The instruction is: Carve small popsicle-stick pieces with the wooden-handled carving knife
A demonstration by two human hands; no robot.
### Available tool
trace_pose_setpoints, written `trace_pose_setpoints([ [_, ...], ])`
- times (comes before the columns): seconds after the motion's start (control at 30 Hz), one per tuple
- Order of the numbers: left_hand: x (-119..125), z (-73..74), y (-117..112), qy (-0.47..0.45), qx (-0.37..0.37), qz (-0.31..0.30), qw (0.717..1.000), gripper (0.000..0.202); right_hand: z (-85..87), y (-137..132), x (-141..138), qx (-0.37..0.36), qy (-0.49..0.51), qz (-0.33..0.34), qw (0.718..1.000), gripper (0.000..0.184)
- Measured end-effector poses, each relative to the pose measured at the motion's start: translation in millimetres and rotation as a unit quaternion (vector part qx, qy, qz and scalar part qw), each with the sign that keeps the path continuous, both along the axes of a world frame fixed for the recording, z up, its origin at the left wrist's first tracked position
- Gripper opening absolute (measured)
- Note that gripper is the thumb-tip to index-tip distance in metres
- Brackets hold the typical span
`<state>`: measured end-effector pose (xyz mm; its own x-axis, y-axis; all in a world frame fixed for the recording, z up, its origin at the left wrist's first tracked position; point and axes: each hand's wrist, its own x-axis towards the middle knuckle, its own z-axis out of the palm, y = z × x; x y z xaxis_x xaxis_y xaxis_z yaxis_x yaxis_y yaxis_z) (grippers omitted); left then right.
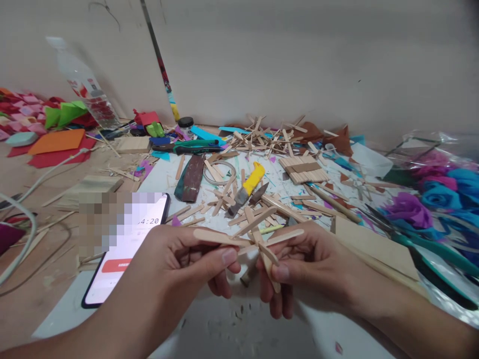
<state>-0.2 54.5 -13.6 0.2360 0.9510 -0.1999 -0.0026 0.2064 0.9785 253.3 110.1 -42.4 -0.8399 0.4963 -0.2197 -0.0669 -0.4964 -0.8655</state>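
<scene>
A white sheet (224,334) covers the lower centre of the frame. Above it, the left hand (174,264) comes from the lower left and the right hand (318,264) from the lower right, both with wrists bent inward and thumbs uppermost. Several fingers are hidden behind the thumbs and the wood. At the right edge, the scissors (430,249) with green handles are cut off. Left of centre, the phone (123,284) is partly behind the left forearm, and a blurred patch covers some of its screen. The crossed sticks (257,235) are in the centre of the frame, between the hands: the left hand grips them at one side, the right hand pinches their lower end. I cannot tell how the sticks are joined. Just above lies a yellow knife (253,180).
</scene>
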Motion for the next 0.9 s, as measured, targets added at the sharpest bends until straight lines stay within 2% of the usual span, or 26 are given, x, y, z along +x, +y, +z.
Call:
trace_pose_setpoints([
  [0.27,0,-0.1,-1,0.038,0.002,0.006,0.999,0.037,9.2,-1,-7,0.027,-0.048,-0.024,0.998,0.027],
  [0.57,-2,-0.6,0,0.044,0.001,0.001,0.999,0.035,11.1,-2,-9,0.053,-0.076,-0.040,0.995,0.034],
  [0.9,-4,-2.4,-1,0.027,0.005,0.013,1.000,0.031,8.9,-3,-8,0.049,-0.081,-0.056,0.994,0.032],
])
